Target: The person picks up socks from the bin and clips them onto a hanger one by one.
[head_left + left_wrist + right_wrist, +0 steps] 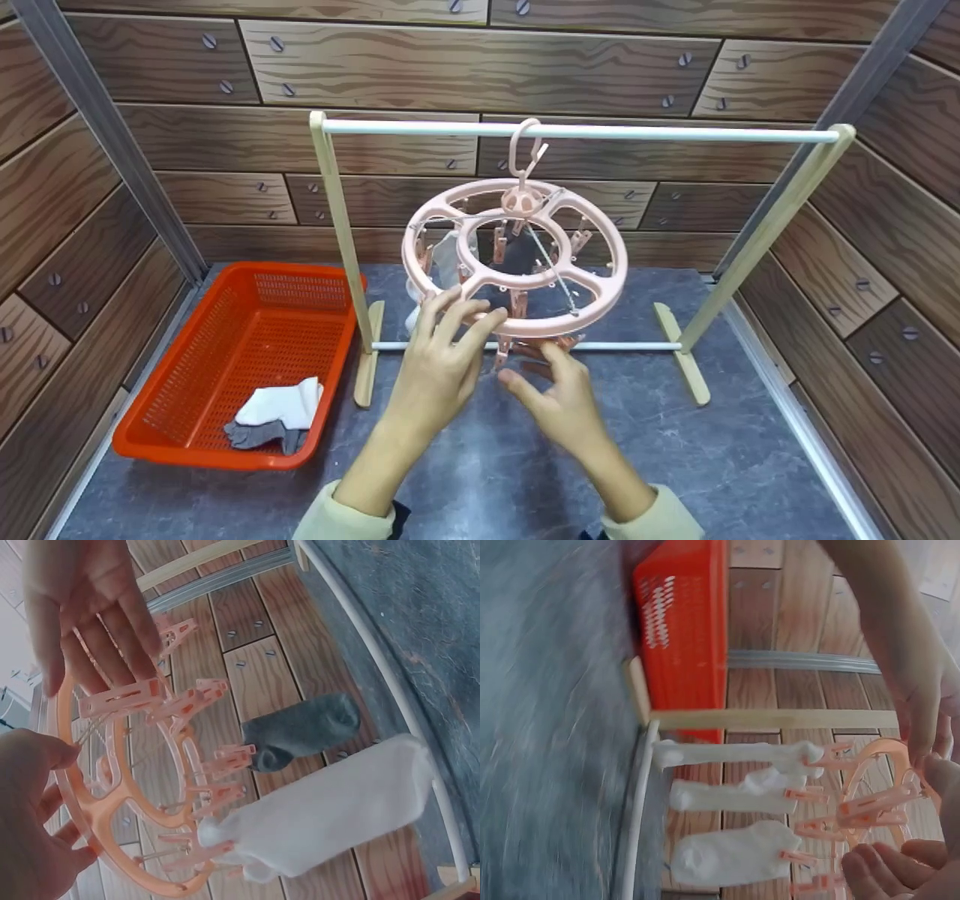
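Note:
A pink round clip hanger (592, 300) hangs by its hook from the white rod (675, 133) of a wooden rack. My left hand (457, 337) rests straight fingers on the hanger's near rim. Just under the front rim my right hand (536, 367) is relaxed, its fingers among the clips and holding nothing. The left wrist view shows a grey sock (300, 731) and a white sock (330, 810) clipped to the hanger. Three white socks (735, 795) hang from clips in the right wrist view, mostly hidden behind the hanger from the head camera.
An orange basket (300, 289) stands on the grey floor to the left of the rack, with a white sock (281, 409) and a grey sock (251, 435) inside. Wood-pattern walls close in on three sides. The rack's low crossbar (637, 346) runs behind my hands.

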Demonstrator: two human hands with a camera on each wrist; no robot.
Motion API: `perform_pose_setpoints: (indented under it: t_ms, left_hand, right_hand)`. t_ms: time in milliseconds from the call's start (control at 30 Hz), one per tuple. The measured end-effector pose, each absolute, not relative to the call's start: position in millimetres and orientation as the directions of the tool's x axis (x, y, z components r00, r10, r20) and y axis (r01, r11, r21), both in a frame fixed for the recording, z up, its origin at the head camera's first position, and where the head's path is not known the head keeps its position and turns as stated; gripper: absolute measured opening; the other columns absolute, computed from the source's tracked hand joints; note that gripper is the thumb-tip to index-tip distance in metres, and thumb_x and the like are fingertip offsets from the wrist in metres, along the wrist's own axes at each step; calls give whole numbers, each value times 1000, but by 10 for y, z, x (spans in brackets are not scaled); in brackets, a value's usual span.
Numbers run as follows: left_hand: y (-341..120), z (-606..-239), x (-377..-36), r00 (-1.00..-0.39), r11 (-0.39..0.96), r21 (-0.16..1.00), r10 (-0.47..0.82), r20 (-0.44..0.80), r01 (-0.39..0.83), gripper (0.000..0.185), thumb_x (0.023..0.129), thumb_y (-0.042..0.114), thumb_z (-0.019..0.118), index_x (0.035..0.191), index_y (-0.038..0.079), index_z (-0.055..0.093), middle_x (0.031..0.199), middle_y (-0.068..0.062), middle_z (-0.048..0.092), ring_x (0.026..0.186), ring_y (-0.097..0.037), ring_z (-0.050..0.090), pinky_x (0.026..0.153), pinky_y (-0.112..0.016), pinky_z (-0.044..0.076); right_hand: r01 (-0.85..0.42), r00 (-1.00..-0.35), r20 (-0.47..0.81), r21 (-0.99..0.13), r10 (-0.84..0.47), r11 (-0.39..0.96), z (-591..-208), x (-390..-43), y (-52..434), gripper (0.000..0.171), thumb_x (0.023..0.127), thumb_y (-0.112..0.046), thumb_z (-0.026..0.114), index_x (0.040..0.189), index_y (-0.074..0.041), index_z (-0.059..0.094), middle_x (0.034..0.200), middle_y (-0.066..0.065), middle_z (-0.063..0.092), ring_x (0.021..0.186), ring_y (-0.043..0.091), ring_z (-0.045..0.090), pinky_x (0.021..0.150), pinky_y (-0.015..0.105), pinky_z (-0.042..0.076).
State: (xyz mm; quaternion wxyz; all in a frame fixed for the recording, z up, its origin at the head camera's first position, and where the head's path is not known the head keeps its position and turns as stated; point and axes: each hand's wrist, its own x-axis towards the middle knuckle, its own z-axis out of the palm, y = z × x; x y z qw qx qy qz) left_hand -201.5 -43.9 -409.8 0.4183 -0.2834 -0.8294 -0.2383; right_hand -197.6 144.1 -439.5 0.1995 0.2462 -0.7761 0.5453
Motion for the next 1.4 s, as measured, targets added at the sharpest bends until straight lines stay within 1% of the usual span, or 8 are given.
perform_pose_setpoints:
  t_ms: [133,300,500,667,900,1067,1267,1400]
  left_hand:
    - [-450,-4104,-2014,-488,721,164,267,831,674,51,82,1,68,129,21,65,126,-4,61,134,-34,44,116,-48,32]
    - [-466,-4108,-2017,-477,714,153,277,834,683,53,83,2,68,132,21,64,130,-4,61,134,-35,45,116,-48,32]
    - [-597,-4143,-2001,-461,710,151,267,846,688,59,82,6,72,138,22,61,146,-5,53,139,-35,42,116,-52,31]
    - [-950,-4243,-2001,-503,745,219,177,846,630,63,79,7,77,137,24,61,145,-7,54,139,-34,42,115,-53,33]
    - [-1743,-4670,-1959,-597,807,339,20,802,483,50,81,0,73,127,19,69,134,-10,62,131,-38,47,110,-54,36]
    - [-2225,-5046,-1943,-693,855,399,-68,718,330,46,79,-3,75,122,11,70,129,-16,62,125,-45,47,104,-58,38]
    - [-2475,-5301,-1908,-885,872,473,-118,451,125,42,84,5,74,126,7,66,139,-21,54,129,-51,41,96,-69,40]
    - [-2519,-5304,-1917,-966,884,466,-83,245,42,45,87,10,72,131,7,63,151,-24,40,135,-54,33,95,-75,36]
  right_hand:
    - [-522,-852,492,-824,-180,221,-4385,-2034,1377,32,84,-7,78,114,-1,68,106,10,74,96,23,71,88,36,57]
    - [-499,-867,480,-837,-137,226,-4371,-2028,1337,24,84,-3,77,106,-1,71,95,7,74,86,15,70,81,30,58]
    - [-494,-869,477,-845,-129,205,-4362,-2013,1311,18,83,4,74,101,6,69,87,13,73,80,17,70,77,30,58]
    - [-495,-868,478,-854,-133,163,-4344,-2000,1341,15,85,3,74,100,3,70,85,10,73,79,18,69,75,29,58]
    - [-517,-854,498,-844,-152,142,-4358,-1985,1435,20,87,-2,74,106,-4,71,91,6,73,83,19,70,78,30,58]
    - [-491,-871,477,-854,-118,171,-4281,-1931,1462,22,85,2,74,107,3,70,91,11,73,83,17,69,80,30,58]
    - [-503,-864,488,-851,-126,153,-4361,-1966,1523,21,86,-1,74,107,-3,71,90,6,73,83,18,70,79,29,58]
    - [-509,-859,493,-850,-135,136,-4380,-1968,1542,22,87,-1,74,108,-3,71,90,6,73,82,19,70,77,30,58]
